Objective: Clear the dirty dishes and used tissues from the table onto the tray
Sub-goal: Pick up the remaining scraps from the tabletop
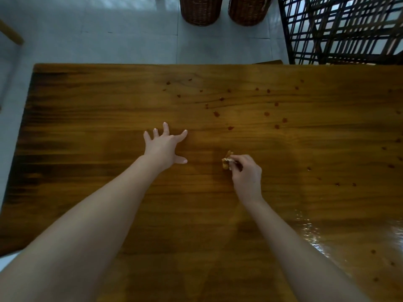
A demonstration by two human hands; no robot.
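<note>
My left hand (164, 146) lies flat on the wooden table (87, 127) with its fingers spread wide, holding nothing. To its right, my right hand (246, 173) pinches a small crumpled, stained tissue (226, 163) at its fingertips, right at the table surface. No dishes and no tray are in view.
Several small reddish sauce drops (231, 128) dot the table's far right part. Two wicker baskets (200, 9) stand on the tiled floor beyond the far edge. A dark lattice chair (340, 29) sits at the far right corner. A wet glossy patch (314, 234) shines near right.
</note>
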